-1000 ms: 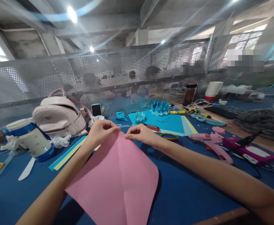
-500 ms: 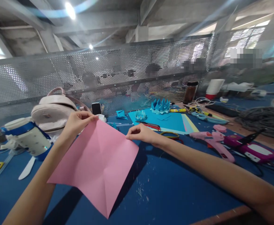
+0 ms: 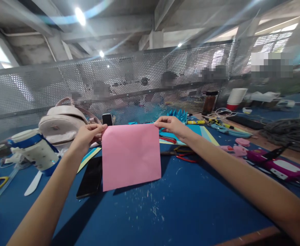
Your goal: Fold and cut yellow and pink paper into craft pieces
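Note:
I hold a square pink paper sheet point(image 3: 131, 155) upright above the blue table point(image 3: 180, 208). My left hand point(image 3: 88, 135) pinches its top left corner and my right hand point(image 3: 170, 124) pinches its top right corner. The sheet hangs flat, its lower edge close to the table top. A black phone point(image 3: 90, 176) lies flat on the table just left of the sheet's lower edge.
A pale pink backpack point(image 3: 62, 124) and a white-and-blue bottle point(image 3: 34, 150) sit at the left. Blue folded paper shapes point(image 3: 177, 114), coloured sheets, red-handled scissors point(image 3: 183, 155), a pink glue gun point(image 3: 232, 149) and a magenta tool point(image 3: 275, 164) lie to the right. A perforated metal screen point(image 3: 139, 78) runs behind.
Both hands lifted the pink sheet off the table and spread apart, turning it to hang flat and upright. The black phone under it came into view.

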{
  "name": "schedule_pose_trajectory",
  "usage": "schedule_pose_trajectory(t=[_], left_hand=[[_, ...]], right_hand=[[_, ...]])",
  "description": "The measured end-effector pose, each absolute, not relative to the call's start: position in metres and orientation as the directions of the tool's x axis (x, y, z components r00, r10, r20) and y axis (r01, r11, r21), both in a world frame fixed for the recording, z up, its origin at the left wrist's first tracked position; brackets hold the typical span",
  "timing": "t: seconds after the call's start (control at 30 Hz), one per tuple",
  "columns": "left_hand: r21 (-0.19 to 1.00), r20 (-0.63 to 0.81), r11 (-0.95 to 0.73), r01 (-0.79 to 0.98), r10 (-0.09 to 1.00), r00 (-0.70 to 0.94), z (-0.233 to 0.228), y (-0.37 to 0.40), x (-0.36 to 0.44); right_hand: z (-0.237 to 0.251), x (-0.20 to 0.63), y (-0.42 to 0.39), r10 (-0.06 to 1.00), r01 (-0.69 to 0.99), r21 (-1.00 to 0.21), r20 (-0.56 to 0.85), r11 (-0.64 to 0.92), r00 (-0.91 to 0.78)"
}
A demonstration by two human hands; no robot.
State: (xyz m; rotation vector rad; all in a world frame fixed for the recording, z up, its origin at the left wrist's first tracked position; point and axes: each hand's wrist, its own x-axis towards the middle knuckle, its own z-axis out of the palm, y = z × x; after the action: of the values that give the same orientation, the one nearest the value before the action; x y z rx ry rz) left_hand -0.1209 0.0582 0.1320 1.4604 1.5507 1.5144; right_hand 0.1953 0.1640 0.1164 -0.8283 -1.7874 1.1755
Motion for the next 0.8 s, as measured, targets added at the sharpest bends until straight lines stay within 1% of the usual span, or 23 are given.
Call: schedule_pose_trajectory(t=[0.07,0.17,0.2,0.27,0.37,0.4,0.53,0.6,0.67,0.73,0.8], left_hand=[[0.928,0.293,-0.213,0.307,0.924,-0.247,0.136,0.056,-0.118],[0.927,0.277,-0.213,0.309,0.944,-0.178,0.142,0.050,-0.112],[0.927,0.260,-0.205,0.314,0.955,-0.144,0.144,0.048,-0.110],[0.919,0.197,-0.176,0.353,0.980,-0.023,0.147,0.043,-0.104],[0.879,0.063,-0.147,0.453,0.979,0.196,0.151,0.035,-0.088],[0.870,0.023,-0.140,0.473,0.969,0.246,0.151,0.033,-0.082],[0.891,-0.103,-0.089,0.445,0.915,0.389,0.149,0.025,-0.053],[0.902,-0.105,-0.098,0.420,0.895,0.434,0.146,0.022,-0.041],[0.898,-0.061,-0.134,0.420,0.906,0.419,0.141,0.021,-0.032],[0.882,0.013,-0.186,0.434,0.929,0.371,0.134,0.023,-0.025],[0.848,0.116,-0.257,0.464,0.943,0.311,0.127,0.026,-0.020]], right_hand=[[0.122,0.202,0.167,0.878,0.074,-0.939,0.283,0.335,-0.385],[0.127,0.208,0.169,0.889,0.030,-0.943,0.302,0.332,-0.344],[0.127,0.208,0.169,0.889,0.006,-0.942,0.315,0.336,-0.332],[0.126,0.206,0.167,0.885,-0.028,-0.937,0.338,0.348,-0.319],[0.124,0.198,0.158,0.871,-0.002,-0.930,0.344,0.366,-0.352],[0.123,0.195,0.154,0.862,0.013,-0.928,0.340,0.372,-0.376],[0.122,0.184,0.135,0.827,0.033,-0.920,0.336,0.391,-0.452],[0.123,0.181,0.125,0.814,0.036,-0.909,0.353,0.414,-0.461],[0.122,0.177,0.114,0.789,0.021,-0.891,0.390,0.453,-0.475],[0.121,0.173,0.104,0.753,-0.006,-0.879,0.413,0.478,-0.512],[0.119,0.169,0.096,0.717,-0.015,-0.874,0.408,0.486,-0.566]])
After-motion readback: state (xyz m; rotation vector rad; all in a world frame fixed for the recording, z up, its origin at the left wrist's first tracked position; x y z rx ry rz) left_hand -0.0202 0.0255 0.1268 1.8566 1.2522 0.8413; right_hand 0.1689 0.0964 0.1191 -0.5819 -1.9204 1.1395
